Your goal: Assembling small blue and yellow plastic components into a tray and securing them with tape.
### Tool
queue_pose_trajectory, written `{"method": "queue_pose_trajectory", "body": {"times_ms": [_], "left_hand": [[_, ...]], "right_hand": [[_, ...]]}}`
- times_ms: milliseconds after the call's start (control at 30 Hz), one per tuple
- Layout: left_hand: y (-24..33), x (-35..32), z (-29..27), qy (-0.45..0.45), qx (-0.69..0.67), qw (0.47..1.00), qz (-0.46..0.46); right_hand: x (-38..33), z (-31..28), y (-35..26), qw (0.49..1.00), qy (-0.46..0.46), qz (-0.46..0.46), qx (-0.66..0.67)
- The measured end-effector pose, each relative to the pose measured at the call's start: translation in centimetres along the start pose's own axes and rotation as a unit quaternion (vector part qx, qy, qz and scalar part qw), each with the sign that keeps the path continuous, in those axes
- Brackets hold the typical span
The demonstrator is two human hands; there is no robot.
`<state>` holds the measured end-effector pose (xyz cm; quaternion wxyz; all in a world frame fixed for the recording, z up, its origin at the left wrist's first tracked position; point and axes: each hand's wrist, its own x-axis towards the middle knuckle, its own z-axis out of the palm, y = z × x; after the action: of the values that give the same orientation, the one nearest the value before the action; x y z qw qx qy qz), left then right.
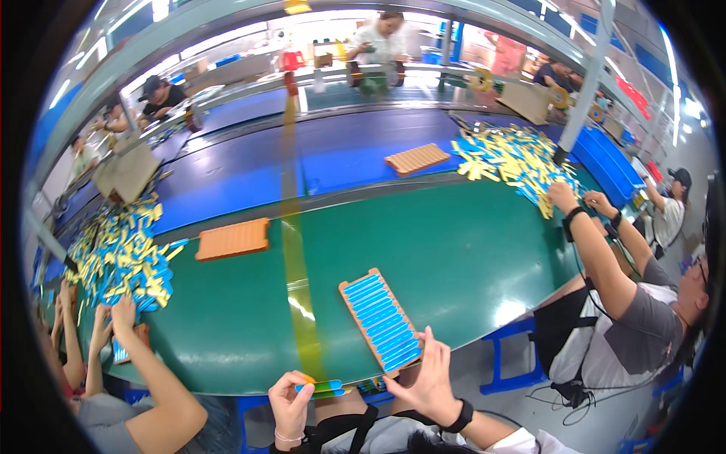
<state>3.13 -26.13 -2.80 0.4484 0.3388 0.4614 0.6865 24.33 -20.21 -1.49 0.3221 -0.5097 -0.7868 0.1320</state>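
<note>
Left hand (291, 401) is pinched on a couple of slim held strips (330, 385), blue and yellow-green, just off the near edge of the counter (469, 242). Right hand (427, 374) is spread, thumb and fingers apart around the near end of the orange tray (345, 291), which sits tilted on the counter in front of the person, lined with blue strips (382, 318). Step looks like slot loading, near done. To do it well: steady the tray by its rim with the right, keep fingers off seated strips, split the held strips to one per slot, check blue face up, press flat end to end. Counter edge is close; slide the tray inward first so nothing drops. Hard to read: exact count in the left hand, fingers cover the ends; whether the right fingertips really touch the rim; whether a slot is free at the near end, partly behind the right hand. Orange bit at the left fingertips could be a finger cover, can't tell. Lap is cut off by the lower edge.
</note>
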Motion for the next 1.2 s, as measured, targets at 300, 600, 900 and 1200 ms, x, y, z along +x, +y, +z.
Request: {"method": "queue_pose_trajectory", "body": {"times_ms": [300, 600, 900, 1200], "left_hand": [[1.7, -1.4, 1.7, -0.002, 0.007, 1.000, 0.012], [0.6, 0.1, 6.1, -0.147, 0.539, 0.784, 0.270], [-0.6, 0.5, 6.1, -0.210, 0.611, 0.721, 0.249], [-0.4, -0.1, 5.5, 0.027, 0.623, 0.773, 0.116]], "right_hand": [[0.7, 0.8, -4.7, 0.943, -0.097, -0.036, 0.317], [1.2, -2.6, 1.5, 0.807, -0.059, 0.253, 0.530], [1.4, -2.5, 3.2, 0.813, -0.110, 0.222, 0.528], [1.6, -1.8, 0.7, 0.791, -0.137, 0.261, 0.536]]}}
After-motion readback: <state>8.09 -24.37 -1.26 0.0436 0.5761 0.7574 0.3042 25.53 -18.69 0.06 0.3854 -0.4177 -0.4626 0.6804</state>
